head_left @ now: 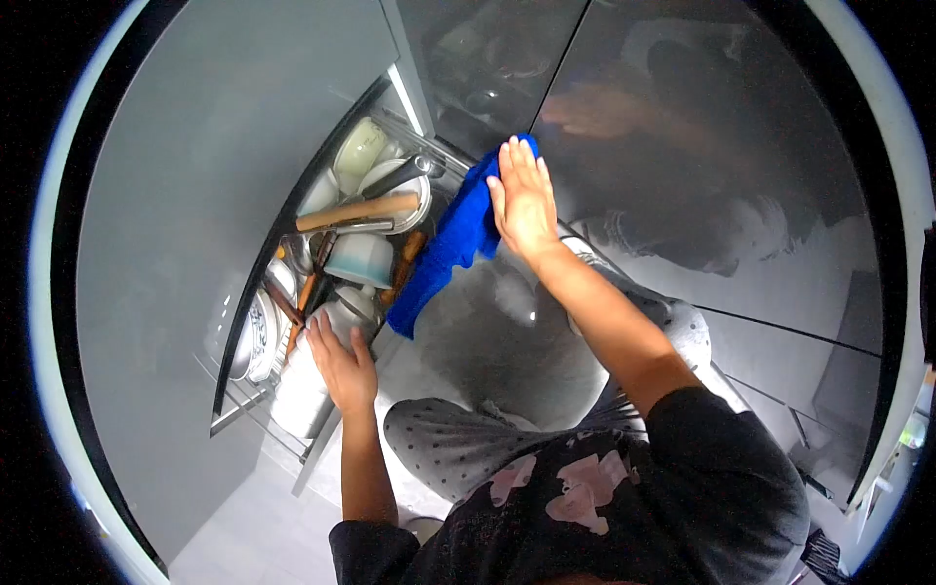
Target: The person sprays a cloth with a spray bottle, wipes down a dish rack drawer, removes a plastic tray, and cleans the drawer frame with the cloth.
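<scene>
My right hand (526, 205) lies flat, fingers stretched out, over the upper end of a blue cloth (453, 239). The cloth trails down and left from under the palm along the drawer's front edge. My left hand (343, 369) reaches over the near end of a pulled-out drawer (304, 468), its fingers extended and apart. Close by its fingertips are a white rounded vessel (349, 310) and a white cylindrical item (300, 395). Whether the fingertips touch either one I cannot tell.
Inside the drawer are a pale blue bowl (359, 259), a wooden rolling pin (356, 212), a pale green bowl (361, 144), a dark-handled pan (402, 175) and patterned dishes (255, 336). Glossy grey cabinet fronts (673, 127) stand at the right. My bent leg (439, 444) is near the drawer.
</scene>
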`<control>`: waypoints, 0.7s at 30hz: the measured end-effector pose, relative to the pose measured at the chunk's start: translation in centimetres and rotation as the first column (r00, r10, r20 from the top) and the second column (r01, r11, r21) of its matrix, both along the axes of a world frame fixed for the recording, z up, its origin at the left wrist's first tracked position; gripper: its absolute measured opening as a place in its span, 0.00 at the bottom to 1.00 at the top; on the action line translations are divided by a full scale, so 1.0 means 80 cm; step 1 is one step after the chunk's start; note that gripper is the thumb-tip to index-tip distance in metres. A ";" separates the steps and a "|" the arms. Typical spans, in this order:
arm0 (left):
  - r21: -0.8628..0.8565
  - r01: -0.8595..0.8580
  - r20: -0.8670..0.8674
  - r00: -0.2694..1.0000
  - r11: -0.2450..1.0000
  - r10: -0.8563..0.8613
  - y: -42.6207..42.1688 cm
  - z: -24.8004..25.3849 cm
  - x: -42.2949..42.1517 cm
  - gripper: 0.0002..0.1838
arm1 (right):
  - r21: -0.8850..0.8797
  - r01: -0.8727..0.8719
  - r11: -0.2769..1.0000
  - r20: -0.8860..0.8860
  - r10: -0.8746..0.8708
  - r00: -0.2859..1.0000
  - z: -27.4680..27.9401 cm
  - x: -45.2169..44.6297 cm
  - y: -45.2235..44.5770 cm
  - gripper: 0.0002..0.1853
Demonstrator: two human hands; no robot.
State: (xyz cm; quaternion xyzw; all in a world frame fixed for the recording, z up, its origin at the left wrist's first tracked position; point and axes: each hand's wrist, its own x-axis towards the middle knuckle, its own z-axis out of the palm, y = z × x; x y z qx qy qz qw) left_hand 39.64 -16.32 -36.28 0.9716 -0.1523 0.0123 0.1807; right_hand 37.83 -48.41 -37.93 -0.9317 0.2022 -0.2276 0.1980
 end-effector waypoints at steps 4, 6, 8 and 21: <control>0.020 -0.019 -0.016 1.000 1.000 0.019 0.002 0.003 -0.002 0.29 | 0.125 -0.143 0.982 -0.043 0.149 0.988 0.004 -0.033 0.070 0.35; 0.010 -0.028 -0.025 0.999 1.000 0.028 0.002 0.002 -0.002 0.29 | 0.077 -0.173 0.982 -0.067 0.178 0.982 0.009 -0.032 0.054 0.35; 0.001 -0.031 -0.033 0.999 1.000 0.031 0.004 0.001 -0.001 0.29 | -0.042 -0.034 0.999 -0.068 0.031 0.997 0.005 -0.004 0.002 0.35; 0.038 -0.029 -0.004 1.000 0.999 0.029 0.001 0.005 -0.004 0.29 | 0.015 -0.038 0.999 -0.075 0.039 0.996 0.006 -0.005 0.029 0.45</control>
